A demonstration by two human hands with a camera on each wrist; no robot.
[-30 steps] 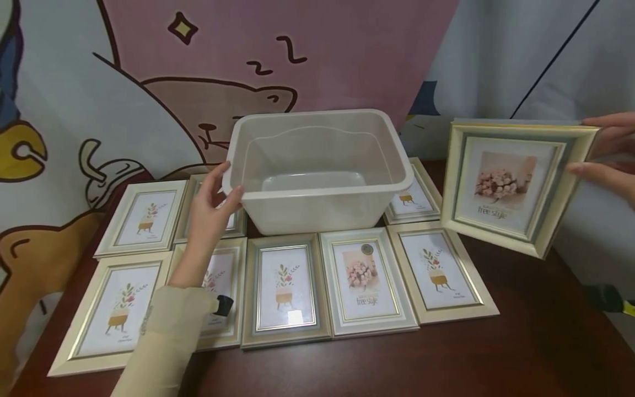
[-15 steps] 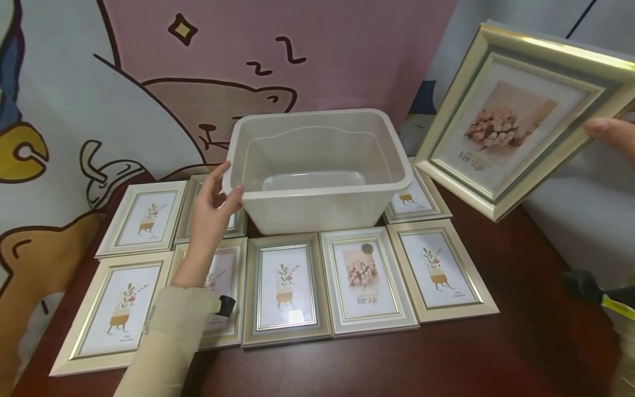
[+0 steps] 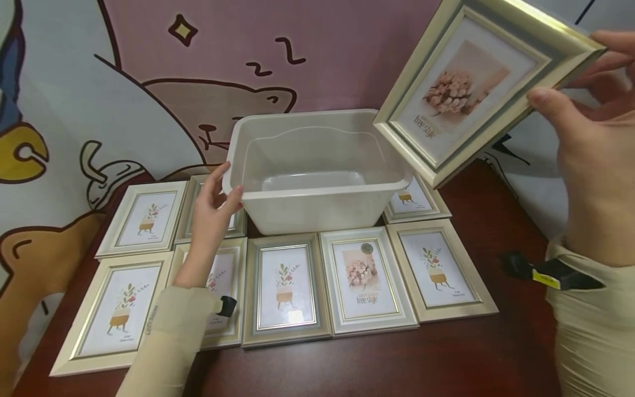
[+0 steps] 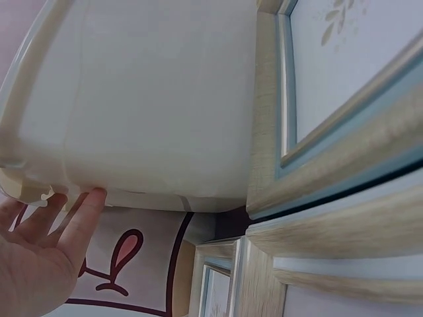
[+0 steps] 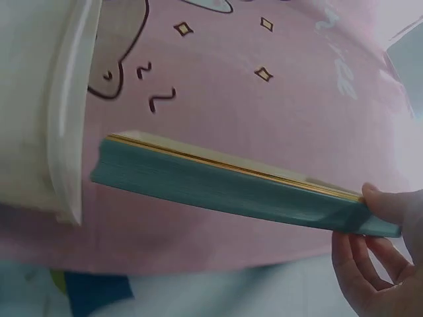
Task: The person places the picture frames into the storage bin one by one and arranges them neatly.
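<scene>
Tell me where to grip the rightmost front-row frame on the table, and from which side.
I'd probably pinch the cream frame by its right edge, coming from the right: it lies flat, its left edge abuts the white pink-flower frame, and no other frame lies along its right edge.

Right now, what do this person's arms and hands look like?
The left hand and right hand are ungloved, with a pale cream fabric left sleeve and matching right sleeve. A small black device shows on the left, a long black device with a yellow strip on the right.
</scene>
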